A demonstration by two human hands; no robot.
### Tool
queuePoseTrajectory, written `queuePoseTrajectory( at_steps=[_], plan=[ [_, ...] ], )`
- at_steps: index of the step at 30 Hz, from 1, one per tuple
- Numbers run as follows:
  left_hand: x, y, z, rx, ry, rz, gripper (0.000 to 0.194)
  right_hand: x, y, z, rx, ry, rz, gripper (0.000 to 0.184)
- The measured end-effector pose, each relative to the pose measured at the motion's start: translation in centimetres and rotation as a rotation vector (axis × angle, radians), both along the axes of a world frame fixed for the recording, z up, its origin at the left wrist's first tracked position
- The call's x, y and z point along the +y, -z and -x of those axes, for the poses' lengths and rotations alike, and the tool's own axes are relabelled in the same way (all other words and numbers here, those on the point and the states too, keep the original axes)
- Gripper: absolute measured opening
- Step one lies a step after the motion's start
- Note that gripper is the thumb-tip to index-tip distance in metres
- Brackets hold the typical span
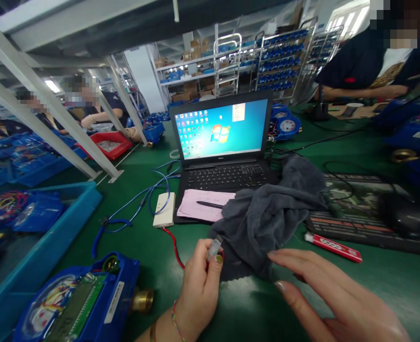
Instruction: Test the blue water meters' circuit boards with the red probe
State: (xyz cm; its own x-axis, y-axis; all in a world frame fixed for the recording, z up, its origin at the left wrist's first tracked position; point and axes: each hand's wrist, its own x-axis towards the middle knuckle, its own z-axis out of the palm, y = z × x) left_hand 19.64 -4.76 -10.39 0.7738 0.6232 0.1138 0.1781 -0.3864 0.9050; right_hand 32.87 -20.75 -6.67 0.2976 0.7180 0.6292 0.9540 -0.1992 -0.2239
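Observation:
My left hand (pixel 199 285) is closed in a pinch on a small clear connector (pixel 215 246) at the end of a red wire (pixel 174 244) that runs to a white adapter box (pixel 164 209). My right hand (pixel 323 297) hovers open with fingers stretched out, just right of it, over the green table. Its fingertips are near a crumpled grey cloth (pixel 266 213). A blue water meter (pixel 78 304) with a brass fitting lies at the lower left, beside my left wrist.
An open laptop (pixel 224 142) stands behind the cloth, pink paper and a pen (pixel 206 204) on its palm rest. A mouse (pixel 407 213) rests on a mat at right, a red pack (pixel 334 246) before it. Blue bins (pixel 35 237) at left; other people sit around.

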Motion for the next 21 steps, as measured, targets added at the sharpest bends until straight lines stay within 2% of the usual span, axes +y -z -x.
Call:
queuePoseTrajectory(
  at_steps=[11,21],
  plan=[
    [0.03,0.17,0.09,0.021,0.050,-0.012,0.026,-0.44,0.64,0.06,0.061,-0.021,0.128,0.021],
    [0.18,-0.20,-0.03,0.020,0.065,-0.081,0.022,-0.25,0.23,0.29,0.096,-0.034,0.154,0.021]
  ],
)
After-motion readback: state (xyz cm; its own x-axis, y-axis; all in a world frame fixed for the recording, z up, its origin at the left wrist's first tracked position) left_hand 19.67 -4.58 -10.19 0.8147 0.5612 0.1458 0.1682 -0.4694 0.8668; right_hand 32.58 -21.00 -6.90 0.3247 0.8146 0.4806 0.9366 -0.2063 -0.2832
